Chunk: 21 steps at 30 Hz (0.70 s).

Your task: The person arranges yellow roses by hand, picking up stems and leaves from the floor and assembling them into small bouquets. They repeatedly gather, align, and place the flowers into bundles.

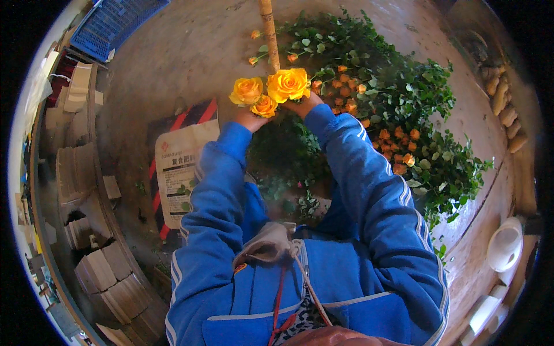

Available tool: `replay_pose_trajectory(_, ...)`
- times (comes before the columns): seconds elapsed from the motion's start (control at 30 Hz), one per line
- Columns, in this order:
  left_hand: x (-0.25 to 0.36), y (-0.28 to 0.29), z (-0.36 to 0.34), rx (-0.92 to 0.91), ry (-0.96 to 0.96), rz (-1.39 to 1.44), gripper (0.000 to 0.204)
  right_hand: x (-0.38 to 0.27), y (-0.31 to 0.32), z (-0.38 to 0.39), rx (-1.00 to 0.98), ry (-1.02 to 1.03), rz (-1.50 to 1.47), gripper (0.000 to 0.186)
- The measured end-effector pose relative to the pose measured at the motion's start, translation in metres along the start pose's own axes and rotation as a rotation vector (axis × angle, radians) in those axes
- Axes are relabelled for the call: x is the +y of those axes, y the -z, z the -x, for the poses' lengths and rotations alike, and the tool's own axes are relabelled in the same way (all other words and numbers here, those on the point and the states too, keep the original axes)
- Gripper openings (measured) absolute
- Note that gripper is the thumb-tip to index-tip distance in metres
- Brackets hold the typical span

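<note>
Three yellow roses (288, 85) are raised in front of me, blooms facing up and close together. My left hand (251, 120) is closed just beneath the two blooms on the left. Under the largest bloom, my right hand (304, 104) is closed at its stem. The petals cover most of the fingers of both hands, and the stems are hidden below. To the right lies a large heap of cut orange roses (398, 134) with green leaves (427, 86). More dark foliage (288, 155) sits between my forearms, over the floor.
A wooden pole (269, 34) rises beyond the blooms. On the left lie a printed white sack (179, 199) and shelving with stacked cardboard (112, 282). A blue plastic crate (112, 26) stands far left. White containers (505, 245) line the right edge.
</note>
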<state>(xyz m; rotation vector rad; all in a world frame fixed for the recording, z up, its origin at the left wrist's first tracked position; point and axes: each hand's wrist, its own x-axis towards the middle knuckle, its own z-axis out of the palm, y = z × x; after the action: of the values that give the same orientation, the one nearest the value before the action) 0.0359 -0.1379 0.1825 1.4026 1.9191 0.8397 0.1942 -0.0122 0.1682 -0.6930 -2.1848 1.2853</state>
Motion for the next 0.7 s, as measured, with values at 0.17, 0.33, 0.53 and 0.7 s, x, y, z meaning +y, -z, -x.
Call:
replay_pose_trajectory(0.17, -0.007, 0.0, 0.002, -0.036, 0.006, -0.09, 0.064, 0.017, -0.008, -0.003, -0.017, 0.028, -0.003, 0.046)
replay_pose_trajectory(0.33, 0.001, -0.007, 0.008, 0.091, -0.106, -0.013, 0.061, 0.001, -0.009, -0.004, 0.01, 0.0, -0.074, 0.044)
replay_pose_trajectory(0.53, 0.005, 0.019, 0.003, -0.059, -0.063, 0.175, 0.056, -0.028, 0.02, -0.002, 0.148, -0.055, -0.442, 0.043)
replay_pose_trajectory(0.7, 0.019, -0.004, 0.012, 0.147, -0.402, -0.18, 0.055, -0.032, 0.009, 0.001, -0.005, 0.034, -0.494, 0.043)
